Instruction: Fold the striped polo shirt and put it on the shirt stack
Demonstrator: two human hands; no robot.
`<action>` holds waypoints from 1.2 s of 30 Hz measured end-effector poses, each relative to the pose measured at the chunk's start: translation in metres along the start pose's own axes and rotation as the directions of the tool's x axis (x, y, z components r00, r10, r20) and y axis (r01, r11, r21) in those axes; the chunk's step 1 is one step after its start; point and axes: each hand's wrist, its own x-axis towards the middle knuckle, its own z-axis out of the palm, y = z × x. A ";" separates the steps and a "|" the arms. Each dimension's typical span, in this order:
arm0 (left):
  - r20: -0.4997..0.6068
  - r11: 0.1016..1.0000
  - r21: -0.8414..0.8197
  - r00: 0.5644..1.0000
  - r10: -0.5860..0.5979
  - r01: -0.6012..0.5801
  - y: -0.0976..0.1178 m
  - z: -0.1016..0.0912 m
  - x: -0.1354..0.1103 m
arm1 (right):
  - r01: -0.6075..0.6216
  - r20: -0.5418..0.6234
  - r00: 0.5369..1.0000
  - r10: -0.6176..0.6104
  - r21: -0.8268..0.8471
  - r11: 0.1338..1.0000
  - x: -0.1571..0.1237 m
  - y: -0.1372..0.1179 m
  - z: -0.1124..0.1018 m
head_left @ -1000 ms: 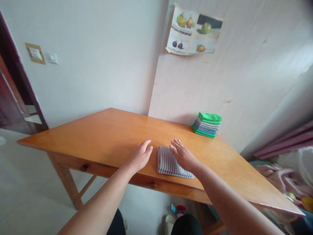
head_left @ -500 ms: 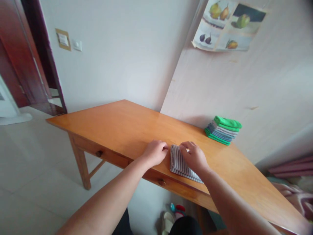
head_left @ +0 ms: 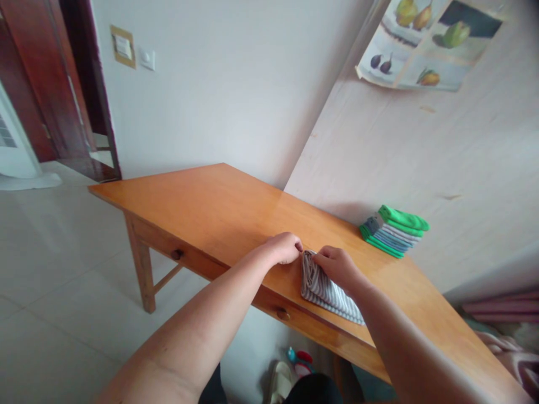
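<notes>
A grey-and-white striped cloth, folded into a thick rectangle, lies near the front edge of the wooden table. My right hand is closed over its far side, thumb and fingers pinching the top layer, which is slightly lifted and wrinkled. At the cloth's far left corner is my left hand, its fingers curled together and their tips right beside the fabric. Whether those tips grip the corner cannot be made out. My right hand and forearm cover part of the cloth's right side.
A stack of folded green, grey and blue cloths stands at the table's back edge by the wall. Drawer knobs stick out from the table's front. Pinkish fabric lies beyond the right end.
My left hand has come closer to the striped cloth's far left corner. My right hand now pinches the top layer, raising it a little. The camera view has shifted slightly.
</notes>
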 end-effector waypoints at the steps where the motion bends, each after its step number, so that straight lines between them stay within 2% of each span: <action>1: 0.002 1.000 -0.012 1.000 0.004 -0.004 0.001 0.000 -0.001 | -0.022 0.000 1.000 0.022 0.061 0.998 -0.001 0.001 0.000; 6: 0.027 0.999 -0.037 0.999 0.021 -0.020 0.008 -0.004 -0.006 | -0.091 0.025 0.996 0.087 0.230 0.969 -0.006 0.000 -0.001; 16: 0.047 0.999 0.005 0.998 -0.048 0.048 0.023 -0.009 -0.010 | -0.085 0.040 0.996 0.076 0.314 0.946 -0.011 -0.003 -0.003; 23: -0.017 0.998 -0.059 1.000 -0.011 0.010 0.021 0.002 -0.001 | -0.015 0.017 1.000 0.010 0.302 0.953 -0.012 0.003 -0.002; 29: -0.009 1.000 0.015 1.000 0.003 -0.003 0.015 0.009 0.003 | 0.054 -0.004 0.998 -0.055 0.251 0.967 -0.013 0.007 -0.001; 33: -0.009 1.000 0.017 1.000 0.016 -0.016 0.015 0.009 0.001 | 0.024 0.026 0.999 -0.033 0.275 0.961 -0.012 0.009 -0.001; 36: -0.014 1.000 0.012 1.000 0.004 -0.004 0.015 0.009 0.000 | 0.076 -0.071 0.995 -0.069 0.101 0.992 -0.012 0.009 -0.002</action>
